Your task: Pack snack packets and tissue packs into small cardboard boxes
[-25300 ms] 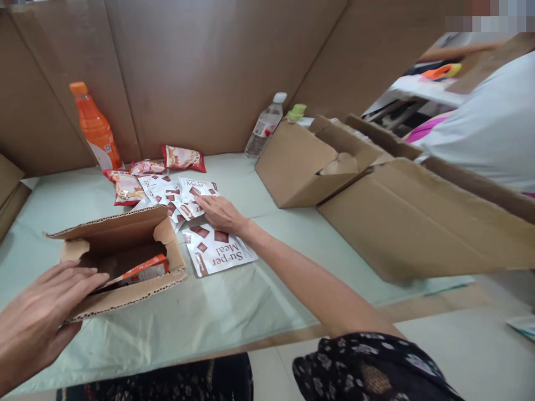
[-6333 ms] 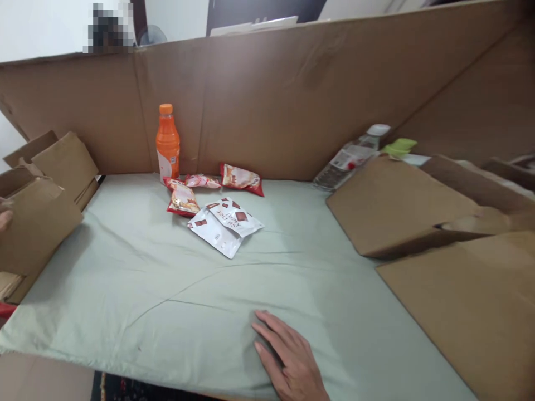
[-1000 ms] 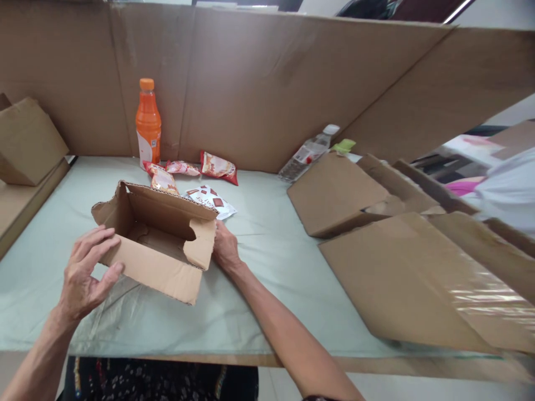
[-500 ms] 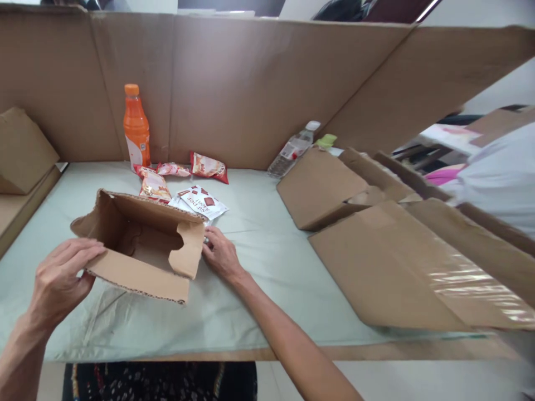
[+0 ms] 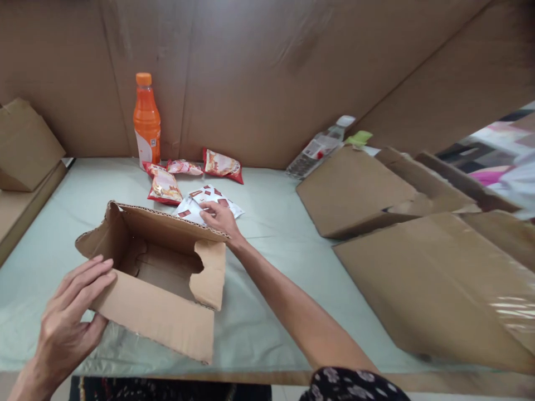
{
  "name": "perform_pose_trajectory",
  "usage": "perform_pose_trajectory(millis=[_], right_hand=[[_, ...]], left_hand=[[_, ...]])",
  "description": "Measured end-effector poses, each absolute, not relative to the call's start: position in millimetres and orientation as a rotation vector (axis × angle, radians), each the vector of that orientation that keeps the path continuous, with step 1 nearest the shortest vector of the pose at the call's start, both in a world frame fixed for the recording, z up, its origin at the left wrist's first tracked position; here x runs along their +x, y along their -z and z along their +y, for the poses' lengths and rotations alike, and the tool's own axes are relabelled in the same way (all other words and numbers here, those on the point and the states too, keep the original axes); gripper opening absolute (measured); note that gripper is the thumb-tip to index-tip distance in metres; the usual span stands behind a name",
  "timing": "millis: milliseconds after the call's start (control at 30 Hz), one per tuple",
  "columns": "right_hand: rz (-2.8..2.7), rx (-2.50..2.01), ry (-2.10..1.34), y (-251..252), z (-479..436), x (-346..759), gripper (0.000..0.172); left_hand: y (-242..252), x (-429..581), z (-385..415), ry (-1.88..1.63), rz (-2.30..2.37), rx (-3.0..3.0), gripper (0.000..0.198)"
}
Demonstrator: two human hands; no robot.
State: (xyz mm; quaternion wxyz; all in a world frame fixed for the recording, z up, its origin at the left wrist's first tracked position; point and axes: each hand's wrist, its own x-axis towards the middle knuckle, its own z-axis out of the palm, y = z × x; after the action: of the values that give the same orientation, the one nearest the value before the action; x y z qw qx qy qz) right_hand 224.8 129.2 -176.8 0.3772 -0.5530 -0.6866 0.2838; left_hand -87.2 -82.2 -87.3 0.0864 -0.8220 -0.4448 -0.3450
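Observation:
An open, empty brown cardboard box (image 5: 159, 317) sits on the pale green table cover (image 5: 276, 267) in front of me. My left hand (image 5: 71, 323) rests against the box's near left corner, fingers stretched along its edge. My right hand (image 5: 219, 217) reaches past the box's far wall and lies on the white pouches with brown squares (image 5: 209, 201), fingers on top of them; whether it grips one is unclear. Red snack packets (image 5: 164, 186) lie just behind the pouches, one more (image 5: 222, 165) to their right.
An orange drink bottle (image 5: 146, 120) stands against the cardboard back wall. A clear water bottle (image 5: 321, 146) lies at the back right. Flattened and folded cardboard boxes (image 5: 418, 245) cover the right side; more cardboard (image 5: 25, 150) sits at the left edge.
My right hand has left the box's right flap and moved forward onto the white pouches. The box sits closer to me and my left hand stays at its left corner.

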Motion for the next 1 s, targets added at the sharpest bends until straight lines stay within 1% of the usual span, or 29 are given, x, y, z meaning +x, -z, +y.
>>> perform_pose_trajectory(millis=[100, 233, 367, 467, 567, 800, 1000], right_hand=[[-1.775, -1.496, -0.765, 170, 177, 201, 0.031], [-1.821, -1.651, -0.819, 160, 229, 165, 0.027], [-1.894, -1.757, -1.032, 158, 254, 141, 0.034], [-1.893, -1.768, -1.191, 163, 256, 134, 0.039], [-1.846, -1.757, -1.237, 168, 250, 132, 0.043], [-1.76, -1.645, -1.204, 166, 234, 141, 0.042], [-1.688, -1.505, -1.08, 162, 224, 195, 0.041]], left_hand=[[91, -89, -78, 1.078, -1.334, -2.445, 0.04], [92, -90, -77, 1.081, -1.349, -2.459, 0.037], [93, -88, -77, 1.101, -1.37, -2.44, 0.036], [94, -88, -76, 1.104, -1.363, -2.438, 0.036], [94, -87, -76, 1.114, -1.37, -2.424, 0.038], [92, -86, -83, 1.091, -1.409, -2.405, 0.043], [91, -87, -84, 1.084, -1.403, -2.422, 0.042]])
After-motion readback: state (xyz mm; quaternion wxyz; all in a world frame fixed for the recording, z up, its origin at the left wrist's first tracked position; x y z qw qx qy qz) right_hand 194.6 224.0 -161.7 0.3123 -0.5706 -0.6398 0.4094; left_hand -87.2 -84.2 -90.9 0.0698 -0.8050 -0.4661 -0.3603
